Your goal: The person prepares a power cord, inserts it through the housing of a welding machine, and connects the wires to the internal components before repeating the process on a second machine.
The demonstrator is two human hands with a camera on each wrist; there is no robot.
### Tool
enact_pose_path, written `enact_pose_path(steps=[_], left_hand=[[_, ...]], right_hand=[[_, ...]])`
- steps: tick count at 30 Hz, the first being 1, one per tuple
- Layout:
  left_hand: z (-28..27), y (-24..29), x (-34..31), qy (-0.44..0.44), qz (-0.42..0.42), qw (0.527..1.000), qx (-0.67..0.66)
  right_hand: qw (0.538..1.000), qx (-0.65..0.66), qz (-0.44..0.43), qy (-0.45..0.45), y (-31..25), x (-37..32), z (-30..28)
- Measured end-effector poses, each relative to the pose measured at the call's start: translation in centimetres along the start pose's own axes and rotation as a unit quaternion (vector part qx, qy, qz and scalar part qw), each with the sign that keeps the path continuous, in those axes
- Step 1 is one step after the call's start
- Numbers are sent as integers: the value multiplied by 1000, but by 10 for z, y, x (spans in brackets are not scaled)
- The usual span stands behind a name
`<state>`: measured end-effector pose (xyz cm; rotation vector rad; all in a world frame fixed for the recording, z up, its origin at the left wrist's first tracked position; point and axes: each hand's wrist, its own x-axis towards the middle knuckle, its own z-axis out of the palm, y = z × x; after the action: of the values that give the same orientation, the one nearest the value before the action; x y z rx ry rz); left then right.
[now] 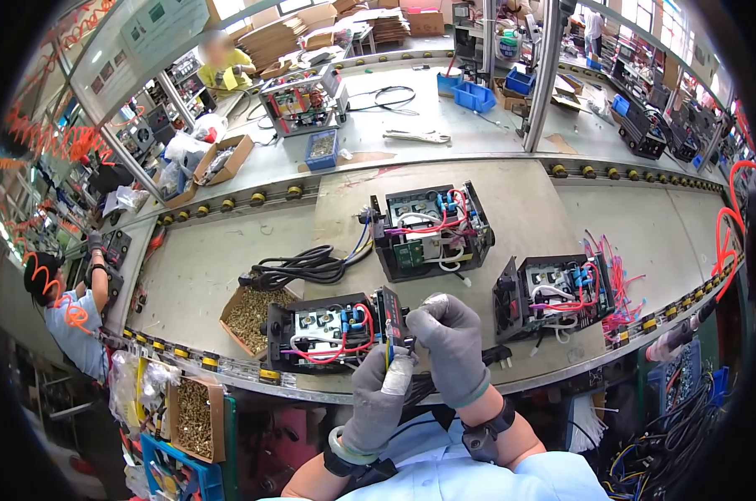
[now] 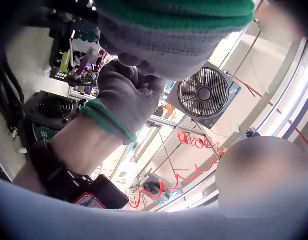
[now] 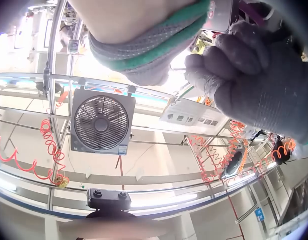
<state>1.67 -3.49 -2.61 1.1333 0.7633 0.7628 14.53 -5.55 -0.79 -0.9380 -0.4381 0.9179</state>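
An open black electronics unit (image 1: 328,330) with red and white wires sits at the near table edge. Just right of its front panel (image 1: 392,316), both grey-gloved hands meet. My left hand (image 1: 378,392) grips a tool with a pale handle (image 1: 397,376), held upright. My right hand (image 1: 451,338) is above it, fingers curled and pinching the tool's upper end beside the panel; what lies under the fingertips is hidden. In the left wrist view my right hand (image 2: 126,95) shows below the left hand's cuff (image 2: 174,30). In the right wrist view my left hand (image 3: 259,75) appears curled.
Two more open units (image 1: 432,230) (image 1: 557,292) stand farther back and to the right. A cardboard box of screws (image 1: 257,313), a coil of black cable (image 1: 307,267) and pink wire bundles (image 1: 618,284) lie nearby. Roller rails (image 1: 227,204) border the table. Other workers stand at the left and at the back.
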Motion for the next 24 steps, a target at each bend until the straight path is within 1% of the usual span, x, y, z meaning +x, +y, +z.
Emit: enact_pose_path(steps=[1, 3, 5, 6, 8, 9, 10, 12, 13, 14, 15, 16, 18, 19, 20, 22, 23, 24], left_hand=[[-2, 2, 0, 2, 1, 1000, 0], [-5, 7, 1, -28, -70, 991, -114], [-7, 10, 4, -36, -68, 989, -128], [-7, 12, 6, -47, -68, 987, -141], [-2, 15, 6, -47, -74, 986, -144], [-1, 14, 5, -51, -64, 988, -131], [0, 14, 4, -56, -53, 990, -119], [1, 13, 3, -59, -42, 990, -121], [0, 12, 1, -61, -34, 990, -122], [-3, 9, 0, -58, -35, 990, -123], [-9, 6, 1, -74, -46, 988, -131], [-13, 5, 1, -90, -57, 985, -139], [-17, 10, -1, -92, -65, 986, -124], [-17, 12, -2, -97, -75, 987, -107], [-16, 15, -4, -96, -75, 987, -108], [-14, 18, -2, -76, -68, 990, -102], [-13, 18, -1, -73, -71, 989, -103], [-12, 18, -1, -56, -66, 992, -95]], right_hand=[[1000, -10, 9, -1, 0, 0, 1], [1000, -20, 21, -4, -2, -1, 5], [994, -41, 73, -66, -6, -6, 8], [994, -41, 75, -66, -3, -6, 4], [992, -65, 32, -105, 3, -5, -8], [995, -58, 37, -74, 3, -6, -6], [995, -58, 38, -74, 4, -7, -6], [995, -81, -33, -56, 5, -7, -7], [995, -81, -33, -56, 6, -4, -8], [997, -46, -34, -53, 8, 0, -11], [998, -13, -35, -51, 8, 5, -14], [998, -15, -33, -54, 4, 12, -17], [995, 75, 27, -66, -4, 26, -20], [993, -33, 55, -95, -6, 26, -15], [993, -33, 57, -95, -1, 22, -14], [958, -8, 56, -282, 12, 14, -15], [948, -62, 96, -299, 13, 13, -19], [947, -59, 100, -299, 14, 11, -18]])
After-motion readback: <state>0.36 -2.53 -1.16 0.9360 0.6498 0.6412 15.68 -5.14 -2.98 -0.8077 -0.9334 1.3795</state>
